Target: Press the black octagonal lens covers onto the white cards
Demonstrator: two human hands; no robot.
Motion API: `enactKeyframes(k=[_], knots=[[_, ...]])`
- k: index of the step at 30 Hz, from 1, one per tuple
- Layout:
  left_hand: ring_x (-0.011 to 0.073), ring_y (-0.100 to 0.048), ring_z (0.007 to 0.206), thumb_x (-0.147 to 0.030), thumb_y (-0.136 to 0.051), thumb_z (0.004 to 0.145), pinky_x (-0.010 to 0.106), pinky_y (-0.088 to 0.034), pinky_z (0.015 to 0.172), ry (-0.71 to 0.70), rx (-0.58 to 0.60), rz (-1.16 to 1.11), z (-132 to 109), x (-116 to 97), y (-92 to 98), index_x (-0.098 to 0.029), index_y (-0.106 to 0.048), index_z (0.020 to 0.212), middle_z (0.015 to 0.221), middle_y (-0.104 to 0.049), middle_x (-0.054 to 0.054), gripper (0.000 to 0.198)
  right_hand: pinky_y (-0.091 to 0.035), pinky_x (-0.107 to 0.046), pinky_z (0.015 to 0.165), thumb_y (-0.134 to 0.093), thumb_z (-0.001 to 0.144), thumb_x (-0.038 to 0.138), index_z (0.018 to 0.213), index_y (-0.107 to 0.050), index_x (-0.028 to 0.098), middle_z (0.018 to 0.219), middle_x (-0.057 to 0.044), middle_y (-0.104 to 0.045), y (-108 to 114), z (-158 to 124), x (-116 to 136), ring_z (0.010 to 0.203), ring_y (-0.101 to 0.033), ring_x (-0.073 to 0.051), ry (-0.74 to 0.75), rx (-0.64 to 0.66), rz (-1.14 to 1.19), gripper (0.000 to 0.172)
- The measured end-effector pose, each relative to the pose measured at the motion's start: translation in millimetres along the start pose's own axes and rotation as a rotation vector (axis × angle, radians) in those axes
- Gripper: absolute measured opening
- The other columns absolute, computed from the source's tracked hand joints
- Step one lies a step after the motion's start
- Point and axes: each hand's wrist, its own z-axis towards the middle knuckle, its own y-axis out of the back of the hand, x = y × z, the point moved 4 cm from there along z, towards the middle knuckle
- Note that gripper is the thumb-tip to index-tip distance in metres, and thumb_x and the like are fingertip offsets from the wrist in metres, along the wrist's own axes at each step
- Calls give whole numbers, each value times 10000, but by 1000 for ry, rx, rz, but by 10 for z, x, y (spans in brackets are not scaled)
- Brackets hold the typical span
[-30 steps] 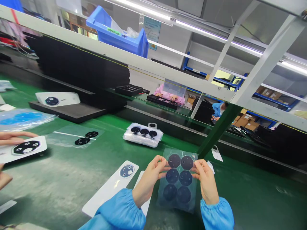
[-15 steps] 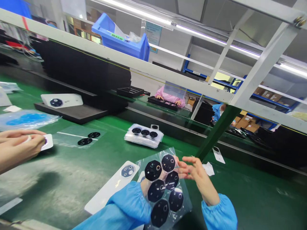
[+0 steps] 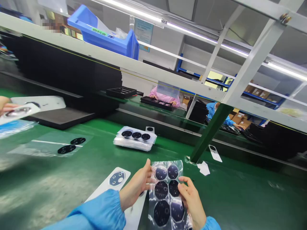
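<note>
A clear plastic sheet with several black round lens covers (image 3: 161, 190) is upright between my hands. My right hand (image 3: 193, 199) pinches its right edge, with the thumb on the front. At the left edge, my left hand (image 3: 136, 185) has its thumb raised and its fingers stretched out, touching the sheet or just behind it. Below my left hand lie two white phone-shaped panels; one white panel (image 3: 106, 185) shows a dark round camera area, and the other is partly covered by my hand and sleeve.
A stack of clear sheets with black discs (image 3: 134, 143) stands ahead. Left of it lies a clear film with two black discs (image 3: 66, 149). A co-worker's hand (image 3: 6, 107) holds a white panel at far left. A green post (image 3: 211, 134) rises at right, near white paper scraps (image 3: 203, 168).
My right hand has gone from open beside the sheet to gripping its right edge. My left hand has come out from behind it to the left edge. The co-worker's panel is raised.
</note>
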Motion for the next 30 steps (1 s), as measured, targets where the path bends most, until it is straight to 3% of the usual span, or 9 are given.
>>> enactKeyframes(k=[2, 4, 7, 12, 15, 17, 21, 25, 30], knots=[[187, -645, 712, -527, -571, 778, 301, -509, 631, -15, -23, 104, 154, -79, 50, -154, -593, 841, 764, -660, 41, 379, -260, -154, 383, -682, 676, 534, 936, -536, 210, 540, 85, -437, 77, 102, -31, 443, -442, -79, 30, -78, -47, 441], [155, -631, 753, -356, -596, 832, 304, -514, 693, -26, -12, 225, 382, -151, 38, -145, -595, 927, 855, -648, 27, 231, -291, -155, 376, -667, 673, 526, 942, -523, 207, 548, 86, -435, 120, 250, -40, 452, -474, -90, 53, -110, -86, 442], [188, -615, 898, -299, -547, 879, 386, -523, 765, 3, -3, 377, 775, -203, -18, -151, -559, 1100, 1086, -606, 66, 266, -355, -177, 375, -636, 687, 485, 935, -502, 196, 529, 93, -438, 156, 496, -42, 444, -499, -105, 76, -114, -185, 404], [212, -597, 966, -303, -542, 881, 414, -511, 810, 26, -16, 543, 1228, -174, -40, -169, -543, 1143, 1162, -577, 76, 294, -398, -220, 399, -558, 759, 372, 971, -484, 210, 502, 90, -511, 278, 763, 25, 399, -516, -123, 140, -116, -496, 277], [211, -598, 966, -302, -544, 881, 415, -512, 809, 30, -13, 602, 1360, -117, -8, -167, -540, 1147, 1162, -577, 77, 298, -386, -236, 482, -574, 757, 263, 1029, -516, 218, 461, 100, -488, 376, 847, 151, 416, -528, -133, 186, -137, -733, 281], [211, -599, 964, -301, -546, 879, 416, -513, 807, 33, -8, 629, 1422, -77, 16, -164, -537, 1150, 1159, -577, 78, 303, -388, -251, 560, -573, 762, 220, 1013, -554, 222, 507, 75, -505, 389, 908, 251, 541, -579, -158, 229, -143, -858, 251], [209, -602, 957, -302, -547, 879, 413, -515, 800, 45, 0, 666, 1513, -3, 61, -162, -537, 1149, 1152, -580, 78, 304, -423, -300, 722, -584, 808, 236, 953, -607, 237, 742, 23, -606, 205, 1112, 344, 770, -598, -174, 296, -44, -988, 147], [208, -603, 952, -302, -546, 879, 411, -517, 796, 61, -16, 691, 1569, 54, 99, -162, -535, 1151, 1149, -581, 78, 306, -473, -383, 806, -569, 872, 291, 990, -602, 163, 1008, -39, -620, -51, 1405, 241, 888, -596, -178, 270, 71, -1004, 177], [208, -604, 953, -300, -546, 880, 412, -516, 797, 76, -37, 709, 1622, 77, 113, -163, -530, 1158, 1152, -579, 79, 310, -519, -376, 769, -548, 895, 293, 1079, -575, 158, 1087, -61, -603, -207, 1672, 15, 902, -611, -180, 128, 150, -919, 229]])
